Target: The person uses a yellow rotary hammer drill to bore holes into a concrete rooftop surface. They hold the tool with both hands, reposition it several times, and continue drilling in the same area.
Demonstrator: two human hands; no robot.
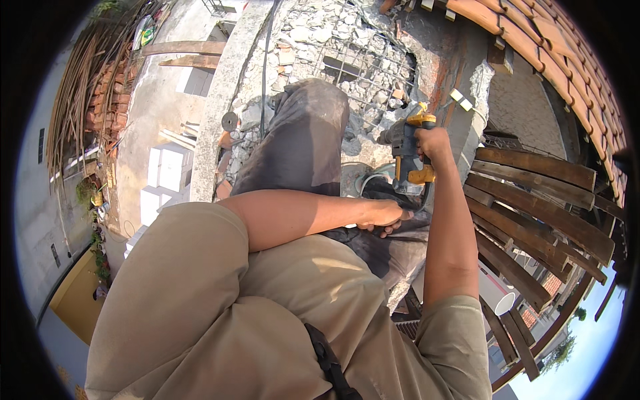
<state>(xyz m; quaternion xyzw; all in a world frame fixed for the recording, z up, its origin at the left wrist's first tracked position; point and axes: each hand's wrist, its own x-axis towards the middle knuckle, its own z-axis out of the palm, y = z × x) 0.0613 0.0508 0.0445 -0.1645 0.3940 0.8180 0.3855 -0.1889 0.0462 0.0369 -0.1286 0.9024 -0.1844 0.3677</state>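
My right hand (433, 142) is wrapped round the rear handle of a yellow and black cordless rotary hammer (404, 148). The tool is beside my right knee, over the broken edge of the slab. My left forearm crosses in front of my belly, and my left hand (385, 216) rests by my right thigh, just below the tool. Its fingers are curled, and what they hold, if anything, is hidden. Beyond my left knee lies broken concrete rubble (300, 33) with a bare steel reinforcing mesh (363, 67) through it.
A dark cable (267, 73) runs over the rubble at my left. Clay roof tiles (557, 43) rise at the upper right. Weathered planks (540, 213) project along the right side, near a white pipe (497, 293). Down at the left are white blocks (167, 167) and stacked poles (83, 73).
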